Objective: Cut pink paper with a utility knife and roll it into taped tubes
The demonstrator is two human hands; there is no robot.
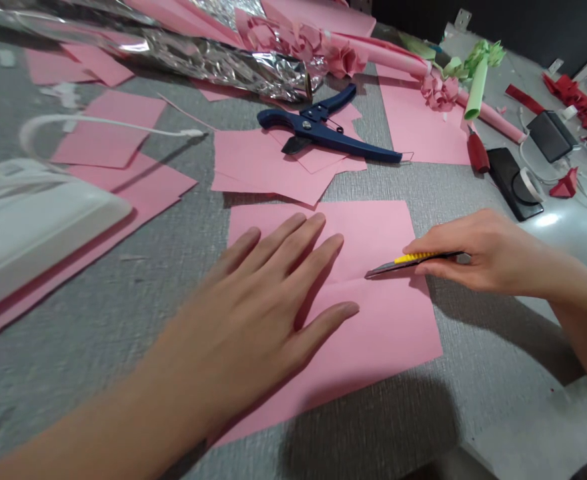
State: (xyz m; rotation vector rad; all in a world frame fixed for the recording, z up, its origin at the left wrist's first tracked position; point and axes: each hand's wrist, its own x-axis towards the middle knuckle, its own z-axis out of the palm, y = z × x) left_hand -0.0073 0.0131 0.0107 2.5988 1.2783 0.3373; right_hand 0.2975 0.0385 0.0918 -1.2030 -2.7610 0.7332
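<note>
A pink paper sheet (388,327) lies on the grey mat (123,293) in front of me, with a crease across its middle. My left hand (268,293) rests flat on the sheet's left half, fingers spread. At the sheet's right edge, my right hand (478,250) grips a utility knife (403,262) with a yellow slider, its blade tip lying on the crease.
Several loose pink sheets (283,163) lie beyond, with a blue cutter tool (323,130) on them. Silver foil (213,57), pink paper flowers (343,57) and green paper (478,83) sit at the back. A white object (33,220) lies left; a black phone (513,183) and red scraps (573,93) right.
</note>
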